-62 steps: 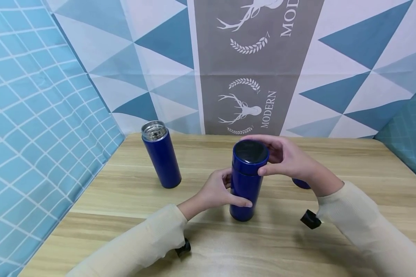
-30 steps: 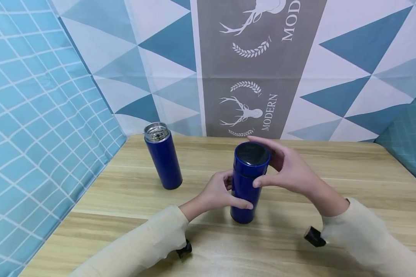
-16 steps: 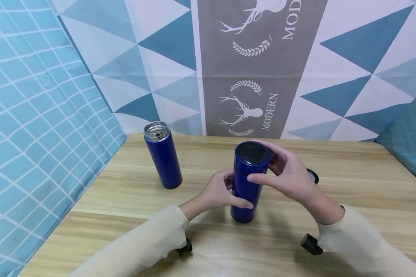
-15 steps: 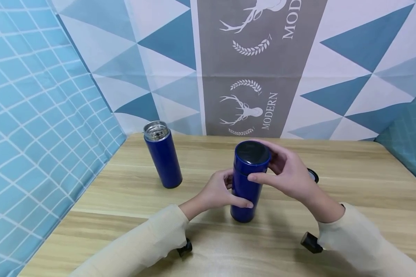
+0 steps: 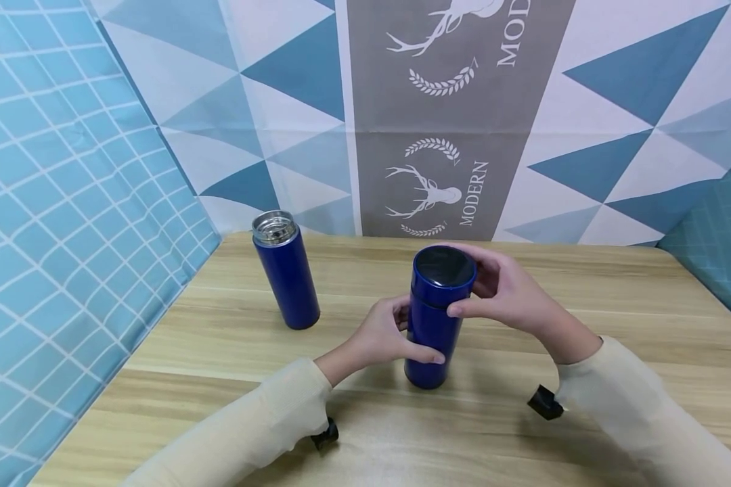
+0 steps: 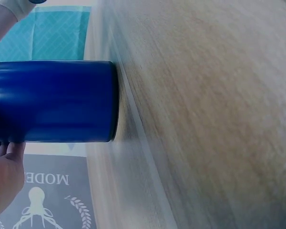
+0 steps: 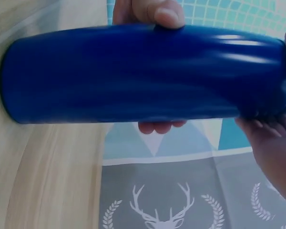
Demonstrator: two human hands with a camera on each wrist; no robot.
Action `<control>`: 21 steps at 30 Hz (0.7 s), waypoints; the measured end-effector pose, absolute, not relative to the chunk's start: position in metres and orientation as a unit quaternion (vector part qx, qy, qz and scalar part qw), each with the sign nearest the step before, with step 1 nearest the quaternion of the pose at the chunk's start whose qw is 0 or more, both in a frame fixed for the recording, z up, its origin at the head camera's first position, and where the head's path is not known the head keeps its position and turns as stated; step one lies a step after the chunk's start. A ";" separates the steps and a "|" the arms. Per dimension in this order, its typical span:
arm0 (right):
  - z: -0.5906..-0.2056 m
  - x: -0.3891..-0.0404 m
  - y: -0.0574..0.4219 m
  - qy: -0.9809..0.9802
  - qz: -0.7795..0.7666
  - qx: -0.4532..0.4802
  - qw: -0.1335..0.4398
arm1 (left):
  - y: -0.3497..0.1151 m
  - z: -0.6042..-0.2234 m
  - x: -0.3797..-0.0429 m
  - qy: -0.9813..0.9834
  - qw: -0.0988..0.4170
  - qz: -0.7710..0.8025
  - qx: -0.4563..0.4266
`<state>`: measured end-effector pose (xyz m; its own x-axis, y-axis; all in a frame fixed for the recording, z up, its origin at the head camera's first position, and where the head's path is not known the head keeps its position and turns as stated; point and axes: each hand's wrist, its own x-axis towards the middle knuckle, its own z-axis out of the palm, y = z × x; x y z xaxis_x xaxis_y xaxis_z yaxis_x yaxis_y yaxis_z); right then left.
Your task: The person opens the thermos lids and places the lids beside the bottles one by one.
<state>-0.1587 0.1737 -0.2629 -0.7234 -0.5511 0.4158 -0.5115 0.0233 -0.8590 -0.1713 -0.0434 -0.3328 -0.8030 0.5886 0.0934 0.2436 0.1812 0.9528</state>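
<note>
Two hands hold a dark blue thermos bottle (image 5: 429, 331) that stands upright on the table, capped by a blue lid (image 5: 423, 291) with a black top. My left hand (image 5: 384, 335) grips the body, thumb across the front; its thumb and fingertips show on either side of the body in the right wrist view. Up at the lid, my right hand (image 5: 508, 291) wraps its thumb and fingers around the rim and the seam below it. A second blue thermos bottle (image 5: 289, 284) stands uncapped to the left, its steel mouth showing.
The wooden table (image 5: 219, 406) ends against a patterned cloth backdrop (image 5: 298, 155) behind and a blue checked cloth (image 5: 67, 203) at the left. Small black devices sit under both sleeves.
The right hand has changed its hold on the lid, its thumb sliding rightward around the rim. A round dark-rimmed piece behind the right wrist is now hidden. The left hand stays put.
</note>
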 end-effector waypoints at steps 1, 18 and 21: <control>-0.263 -0.160 0.175 0.709 -0.595 -0.377 0.022 | -0.043 -0.333 -0.171 0.754 0.150 0.577 0.276; -0.272 -0.188 0.178 0.602 -0.637 -0.458 0.149 | -0.045 -0.334 -0.171 0.758 0.144 0.571 0.281; -0.273 -0.193 0.177 0.590 -0.632 -0.475 0.166 | -0.045 -0.335 -0.172 0.757 0.143 0.571 0.285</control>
